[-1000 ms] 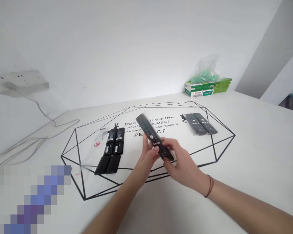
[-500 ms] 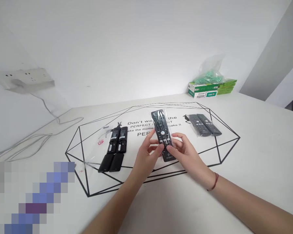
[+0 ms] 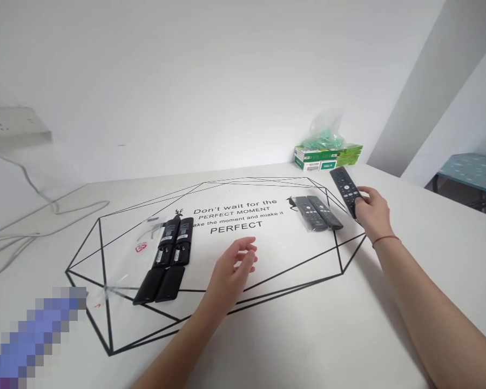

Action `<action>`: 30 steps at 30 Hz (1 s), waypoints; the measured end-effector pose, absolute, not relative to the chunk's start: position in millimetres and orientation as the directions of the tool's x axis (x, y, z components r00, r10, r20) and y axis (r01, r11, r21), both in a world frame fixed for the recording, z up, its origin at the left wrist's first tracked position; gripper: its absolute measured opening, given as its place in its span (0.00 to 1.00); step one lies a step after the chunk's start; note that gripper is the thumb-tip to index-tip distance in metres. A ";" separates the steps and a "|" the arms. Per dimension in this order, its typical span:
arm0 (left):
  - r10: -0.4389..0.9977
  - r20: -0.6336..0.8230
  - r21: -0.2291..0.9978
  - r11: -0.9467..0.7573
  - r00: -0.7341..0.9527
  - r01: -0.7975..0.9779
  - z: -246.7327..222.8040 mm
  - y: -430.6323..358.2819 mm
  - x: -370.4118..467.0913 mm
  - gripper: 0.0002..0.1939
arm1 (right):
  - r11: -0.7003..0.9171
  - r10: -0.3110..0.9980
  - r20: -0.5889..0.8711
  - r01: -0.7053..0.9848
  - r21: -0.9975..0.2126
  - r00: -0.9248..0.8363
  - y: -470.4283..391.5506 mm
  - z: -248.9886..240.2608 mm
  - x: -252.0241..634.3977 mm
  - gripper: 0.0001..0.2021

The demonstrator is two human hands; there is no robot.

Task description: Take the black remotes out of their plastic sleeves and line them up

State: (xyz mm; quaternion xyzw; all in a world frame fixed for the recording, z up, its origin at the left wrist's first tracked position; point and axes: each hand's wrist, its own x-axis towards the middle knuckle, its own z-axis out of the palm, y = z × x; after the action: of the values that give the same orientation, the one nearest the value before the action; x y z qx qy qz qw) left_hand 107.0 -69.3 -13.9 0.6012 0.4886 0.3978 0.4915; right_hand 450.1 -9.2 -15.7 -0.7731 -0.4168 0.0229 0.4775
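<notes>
My right hand (image 3: pixel 373 212) grips the lower end of a black remote control (image 3: pixel 345 186), raised on the right side with its buttons facing me. Whether its clear sleeve is still around it is hard to tell here. My left hand (image 3: pixel 233 266) hovers over the middle of the table, fingers loosely curved and apart, holding nothing. Just left of the held remote, two more remotes (image 3: pixel 316 212) lie side by side, buttons up, in clear plastic. On the left, two black remotes (image 3: pixel 176 240) lie face down with battery compartments exposed; their battery covers (image 3: pixel 160 284) sit below them.
Clear plastic bags (image 3: pixel 123 265) lie beside the left remotes. Green and white boxes (image 3: pixel 316 156) with a bagged green item (image 3: pixel 324 134) stand against the wall. Cables (image 3: pixel 44 210) run along the left under a socket strip (image 3: pixel 14 124). A blue-topped table (image 3: pixel 473 173) stands at far right.
My left hand has let go of the remote. My right hand has carried it from the middle to the right, beyond the two sleeved remotes. The view has turned right.
</notes>
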 end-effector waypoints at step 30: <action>0.923 0.059 0.908 -0.208 0.379 0.364 -15.5 -76.2 109.0 0.13 | -0.498 0.721 0.170 0.673 -0.547 0.672 5.1 -45.6 450.0 0.15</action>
State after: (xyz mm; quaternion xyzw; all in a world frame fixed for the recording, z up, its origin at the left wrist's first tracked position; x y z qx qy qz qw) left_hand 109.0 -76.2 -15.5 0.7074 0.4549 0.3216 0.4349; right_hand 450.0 5.1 -45.6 -0.8644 -0.4031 0.0405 0.2978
